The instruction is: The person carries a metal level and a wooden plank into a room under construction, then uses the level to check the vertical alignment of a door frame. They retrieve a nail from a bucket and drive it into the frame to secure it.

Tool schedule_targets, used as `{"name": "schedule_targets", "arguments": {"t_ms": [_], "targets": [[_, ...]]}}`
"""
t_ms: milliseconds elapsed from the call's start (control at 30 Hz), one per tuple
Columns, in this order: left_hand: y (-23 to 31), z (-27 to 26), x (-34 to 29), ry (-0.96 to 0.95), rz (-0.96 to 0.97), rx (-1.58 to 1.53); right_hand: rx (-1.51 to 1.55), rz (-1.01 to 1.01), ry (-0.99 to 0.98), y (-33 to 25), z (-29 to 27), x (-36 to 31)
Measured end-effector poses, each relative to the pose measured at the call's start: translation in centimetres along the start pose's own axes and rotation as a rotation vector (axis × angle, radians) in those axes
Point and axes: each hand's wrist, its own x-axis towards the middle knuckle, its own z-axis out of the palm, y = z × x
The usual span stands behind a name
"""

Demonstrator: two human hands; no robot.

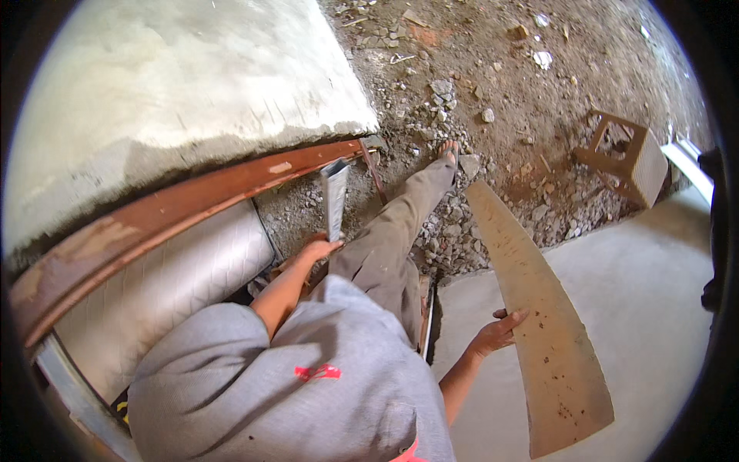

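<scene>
My left hand (319, 247) is closed round the lower end of a short grey metal channel (334, 202). The piece stands up from the fist, its hollow end towards the reddish wooden beam. On the other side, my right hand (497, 333) grips a long tan board (545, 331) by its left edge, thumb and fingers pinching it. Dark specks and stains mark the board's face, and it spans from the rubble to the lower edge of the view. A trousered leg and bare-toed foot (449, 154) stretch forward between the two hands.
Reddish-brown wooden beam (192, 204) runs along a pale plastered slab (185, 77) at left, above a quilted mattress (173, 296). Rubble (454, 231) and dirt lie ahead. A brown stool (631, 162) lies tipped at right, beyond a smooth grey concrete floor (654, 285).
</scene>
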Motion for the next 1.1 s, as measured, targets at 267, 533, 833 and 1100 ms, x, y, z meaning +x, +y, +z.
{"name": "schedule_targets", "arguments": {"t_ms": [267,533,833,1100], "targets": [[18.4,-1.8,1.9,0.181,0.061,-0.249,-0.213,-0.18,-0.37,-12.2,5.1,16.0],[31.4,-4.9,5.4,0.256,0.056,-0.231,-0.081,-0.297,-0.195,-30.6,3.1,27.3],[37.3,-9.4,0.9,0.407,0.305,-0.411,-0.127,-0.419,-0.098,-38.5,6.4,33.4],[41.8,-8.7,-6.6,0.992,0.319,-0.501,-0.046,-0.634,-0.372,-36.1,20.5,48.5]]}}
